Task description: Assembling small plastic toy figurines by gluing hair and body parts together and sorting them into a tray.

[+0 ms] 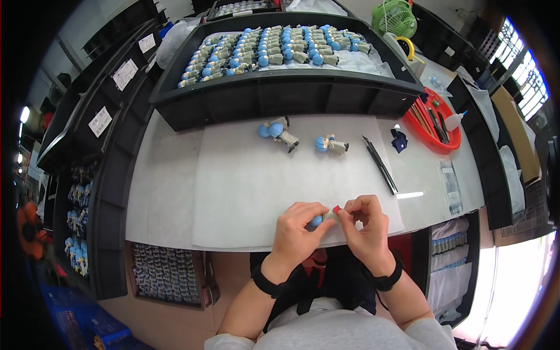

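Note:
My left hand is closed round a small figurine with a blue head and pale body, just above the table's near edge. The thumb and fingers of my right hand pinch a tiny red piece against the figurine's other end; its exact kind is too small to tell. Farther up the table lie a single blue-headed figurine and, left of it, a pair of figurines close together. To their right, a slim black pen-like tool rests at a slant.
A large black crate holding rows of figurines stands across the back of the white table. Right of it are a dark blue scrap and a red tray with tools and a small bottle. Black crates flank the left side.

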Demonstrator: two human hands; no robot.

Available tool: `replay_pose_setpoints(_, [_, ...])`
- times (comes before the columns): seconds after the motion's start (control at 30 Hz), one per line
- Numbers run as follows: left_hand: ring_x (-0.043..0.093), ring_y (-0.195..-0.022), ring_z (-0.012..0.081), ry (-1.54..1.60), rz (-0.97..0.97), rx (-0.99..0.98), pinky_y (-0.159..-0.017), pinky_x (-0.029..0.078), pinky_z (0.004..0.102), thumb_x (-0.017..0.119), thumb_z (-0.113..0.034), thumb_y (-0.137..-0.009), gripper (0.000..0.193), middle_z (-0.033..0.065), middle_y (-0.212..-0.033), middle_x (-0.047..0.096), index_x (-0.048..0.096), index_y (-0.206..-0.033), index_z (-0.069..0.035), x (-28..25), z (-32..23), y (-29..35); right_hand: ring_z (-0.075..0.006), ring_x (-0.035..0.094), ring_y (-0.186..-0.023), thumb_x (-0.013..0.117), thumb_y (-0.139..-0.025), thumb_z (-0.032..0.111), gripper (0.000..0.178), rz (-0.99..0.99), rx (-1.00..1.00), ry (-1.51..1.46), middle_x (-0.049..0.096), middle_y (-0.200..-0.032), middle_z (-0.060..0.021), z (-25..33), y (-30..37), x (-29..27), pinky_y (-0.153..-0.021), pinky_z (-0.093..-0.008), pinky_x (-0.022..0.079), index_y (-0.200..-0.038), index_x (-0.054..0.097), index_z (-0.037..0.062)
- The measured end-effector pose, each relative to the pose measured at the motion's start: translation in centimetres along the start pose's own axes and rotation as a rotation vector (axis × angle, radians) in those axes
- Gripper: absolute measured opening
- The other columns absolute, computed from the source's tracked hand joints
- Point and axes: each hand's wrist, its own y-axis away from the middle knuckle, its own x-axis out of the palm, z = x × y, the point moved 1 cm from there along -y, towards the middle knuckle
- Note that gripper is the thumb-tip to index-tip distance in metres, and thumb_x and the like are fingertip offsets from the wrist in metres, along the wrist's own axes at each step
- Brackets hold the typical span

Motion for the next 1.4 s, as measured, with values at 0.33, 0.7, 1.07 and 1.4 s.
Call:
replay_pose_setpoints(0.33, [0.061,-0.072,0.0212,-0.007,-0.015,0.007,-0.063,0.048,0.0287,0.075,-0.003,-0.065,0.022,0.0104,-0.08,0.065,0.065,-0.084,0.0,0.2,0.0,0.1,-0.0098,0.053,-0.057,0.06,-0.077,-0.005,0.02,-0.021,-0.025,-0.006,0.055,-0.07,-0.006,0.0,0.3,-0.1,-0.051,-0.0219,0.043,-0.086,0.044,0.0005])
replay_pose_setpoints(0.7, [0.06,-0.073,0.0203,-0.003,-0.008,0.023,-0.064,0.048,0.0278,0.075,-0.003,-0.065,0.022,0.0104,-0.081,0.065,0.065,-0.083,0.0,0.1,0.1,0.3,-0.0094,0.051,-0.057,0.06,-0.077,-0.005,0.019,-0.151,-0.048,0.134,0.053,-0.067,-0.0039,-1.3,-2.0,-1.9,-0.051,-0.0217,0.041,-0.086,0.044,0.0012])
replay_pose_setpoints(1.07, [0.06,-0.073,0.0204,0.008,-0.003,0.01,-0.064,0.048,0.0276,0.074,-0.002,-0.066,0.021,0.01,-0.081,0.065,0.065,-0.084,0.0,0.1,0.1,0.3,-0.0079,0.053,-0.059,0.062,-0.076,-0.006,0.022,-0.027,0.03,-0.126,0.056,-0.072,-0.005,0.2,-0.2,-0.2,-0.054,-0.0204,0.043,-0.087,0.044,0.0009])
replay_pose_setpoints(1.4, [0.06,-0.073,0.0248,0.002,-0.031,0.022,-0.062,0.048,0.032,0.073,-0.004,-0.064,0.02,0.0094,-0.079,0.064,0.063,-0.081,-0.001,0.3,0.1,0.2,-0.0091,0.052,-0.057,0.063,-0.076,-0.005,0.021,-0.016,-0.055,-0.018,0.055,-0.071,-0.0052,0.3,-0.6,0.3,-0.052,-0.0213,0.044,-0.086,0.044,0.0005])
